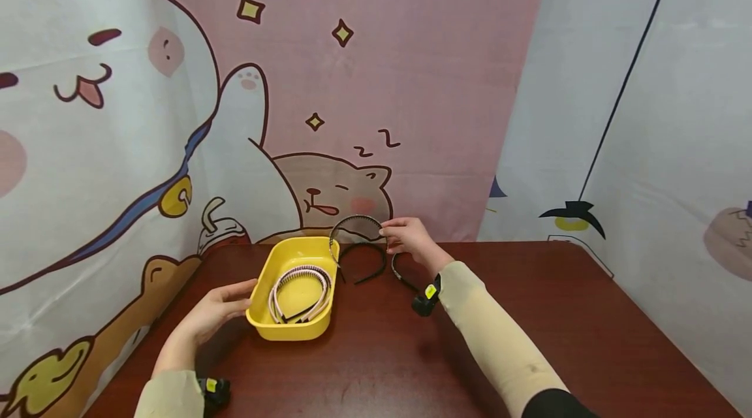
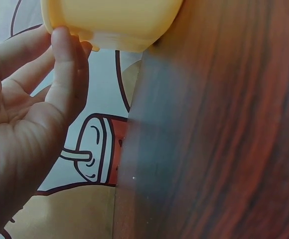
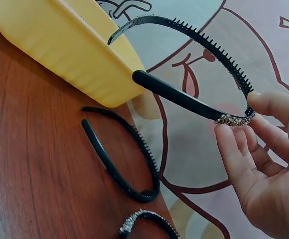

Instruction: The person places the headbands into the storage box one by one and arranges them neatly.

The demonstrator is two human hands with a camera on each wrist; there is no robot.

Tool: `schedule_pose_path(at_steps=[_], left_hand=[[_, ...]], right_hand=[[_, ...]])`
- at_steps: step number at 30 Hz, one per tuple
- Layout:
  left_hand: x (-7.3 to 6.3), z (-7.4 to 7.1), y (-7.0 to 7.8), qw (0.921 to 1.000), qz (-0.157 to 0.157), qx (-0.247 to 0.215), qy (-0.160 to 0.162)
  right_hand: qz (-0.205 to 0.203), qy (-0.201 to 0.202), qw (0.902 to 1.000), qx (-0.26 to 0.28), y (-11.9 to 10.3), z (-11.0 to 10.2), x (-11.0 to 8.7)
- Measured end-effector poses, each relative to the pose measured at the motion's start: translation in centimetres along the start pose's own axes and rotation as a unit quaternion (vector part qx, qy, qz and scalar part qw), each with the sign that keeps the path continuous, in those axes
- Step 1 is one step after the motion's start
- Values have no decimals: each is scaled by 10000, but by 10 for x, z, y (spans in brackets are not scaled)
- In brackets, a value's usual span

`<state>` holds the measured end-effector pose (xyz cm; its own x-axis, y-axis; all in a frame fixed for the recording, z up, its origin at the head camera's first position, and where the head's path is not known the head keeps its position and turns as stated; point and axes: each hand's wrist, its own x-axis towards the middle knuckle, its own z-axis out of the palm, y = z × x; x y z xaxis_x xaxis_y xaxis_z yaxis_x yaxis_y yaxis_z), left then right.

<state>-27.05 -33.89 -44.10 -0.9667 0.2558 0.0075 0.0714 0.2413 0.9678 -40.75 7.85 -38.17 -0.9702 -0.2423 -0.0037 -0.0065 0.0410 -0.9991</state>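
Pinching a studded headband (image 3: 179, 99), the right hand (image 1: 413, 240) hovers; the left hand (image 1: 214, 313), fingers loose, touches a yellow tray (image 1: 290, 332) alongside.

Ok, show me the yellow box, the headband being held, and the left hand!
Yellow box (image 1: 294, 332): head view, on its front wall.
Held headband (image 3: 179, 99): right wrist view, on its smooth black arm.
Left hand (image 1: 208, 315): head view, on the middle of the hand.
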Motion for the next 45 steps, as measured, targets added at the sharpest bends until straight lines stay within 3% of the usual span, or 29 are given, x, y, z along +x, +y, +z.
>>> schedule_pose_path(at_steps=[19,27,36,45], left_hand=[[1,-3,-2,9999,41,149,3],[0,-4,0,9997,155,108,-134],[2,-3,-1,9999,9,128,34],[3,-4,0,9997,-2,244,-26]], right_hand=[[10,-158,9998,-125,-5,32,-1],[69,-317,9993,-195,-3,41,3],[113,-359,9989,-264,-3,53,4],[213,-385,9984,-353,-1,59,6]])
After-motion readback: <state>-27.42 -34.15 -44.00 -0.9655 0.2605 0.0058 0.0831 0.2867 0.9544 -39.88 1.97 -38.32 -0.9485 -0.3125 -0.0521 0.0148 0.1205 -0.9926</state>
